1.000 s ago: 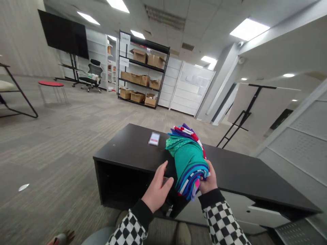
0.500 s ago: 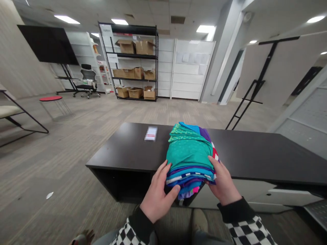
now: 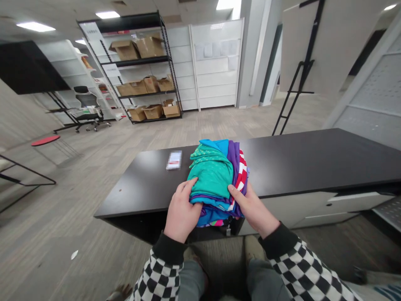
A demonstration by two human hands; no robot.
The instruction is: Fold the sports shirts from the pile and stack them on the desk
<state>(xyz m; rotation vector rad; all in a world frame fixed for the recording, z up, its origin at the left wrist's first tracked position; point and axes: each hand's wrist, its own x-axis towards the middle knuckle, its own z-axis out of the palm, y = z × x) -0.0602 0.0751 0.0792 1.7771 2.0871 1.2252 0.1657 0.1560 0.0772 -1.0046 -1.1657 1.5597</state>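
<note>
As black-and-white checkered sleeves [image 3: 161,271] reach forward over grey trousers [image 3: 192,284], the person's left hand [image 3: 182,207] and right hand [image 3: 252,209] bracket a folded stack of clothing [image 3: 216,179] at the near edge of a dark table [image 3: 316,156]. The left hand curls its fingers over the teal top layer. The right hand, fingers pressed together, lies against the purple and red-and-white striped side. Both appear to grip inward, neither spread wide.

The stack sits straight ahead of the person, between the hands, its long axis running away from the body toward the table's far side, and its near end appears to jut past the table edge. Neither hand is clearly nearer; each takes one flank, about level with the other.

Just left of the stack lies a small white card [image 3: 174,160], its print too blurred to read. White drawer fronts [image 3: 354,204] line the table's right side. Beyond, across grey carpet [image 3: 78,200], a black metal shelving rack [image 3: 140,61] holds cardboard boxes [image 3: 150,48], with an office chair [image 3: 87,102] to its left and a black easel stand [image 3: 291,98] to the far right.
</note>
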